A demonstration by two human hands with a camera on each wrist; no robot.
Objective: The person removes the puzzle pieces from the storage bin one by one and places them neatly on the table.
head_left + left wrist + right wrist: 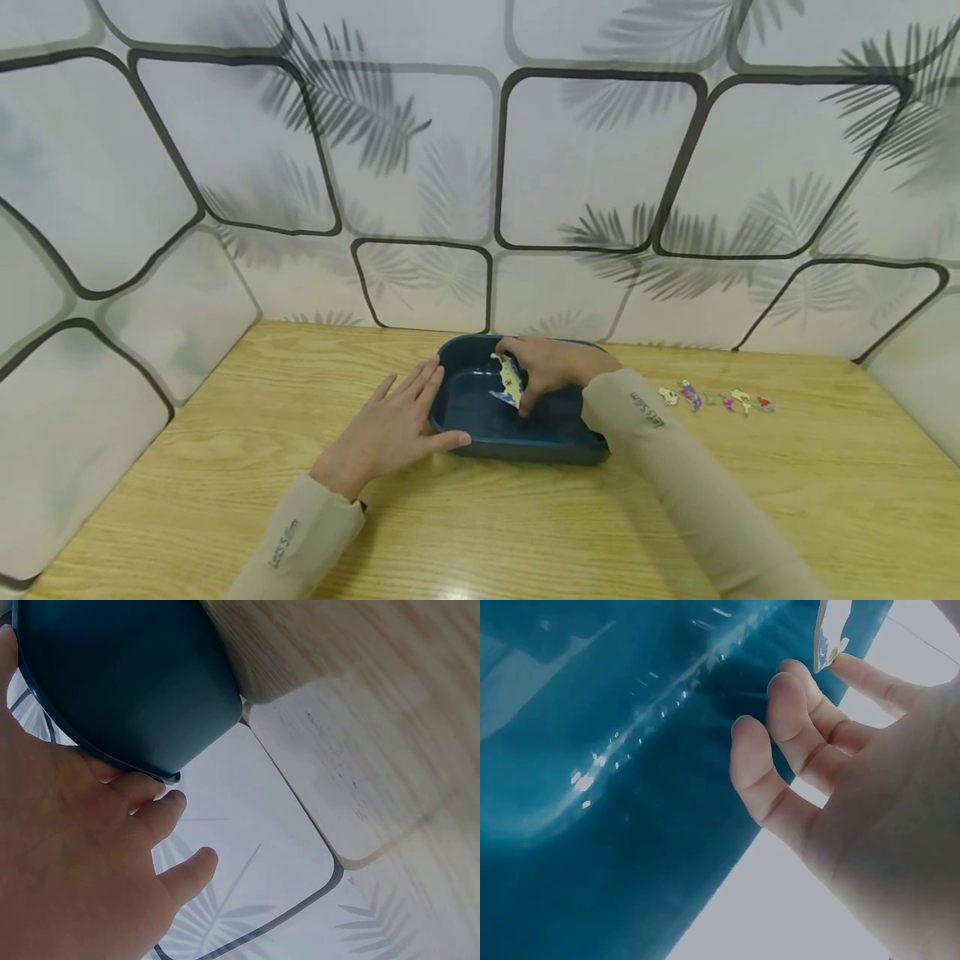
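A dark blue plastic basin (525, 450) with rounded corners sits on the wooden table. My left hand (393, 429) rests on its left rim, fingers straight and spread, with the thumb along the near edge. In the left wrist view the fingertips (169, 814) lie at the basin's (135, 682) rim. Over the inside of the basin, my right hand (555, 367) pinches an irregular flat puzzle-like piece (510, 379), printed yellow and blue, between thumb and fingers. Only one end of that piece (831, 637) shows in the right wrist view, beside the right hand (877, 780).
To the right of the basin, several small colourful flat pieces (690, 397) lie in a row on the table (795, 492). A wall covering (585, 167) with dark outlines and leaf prints stands behind the table.
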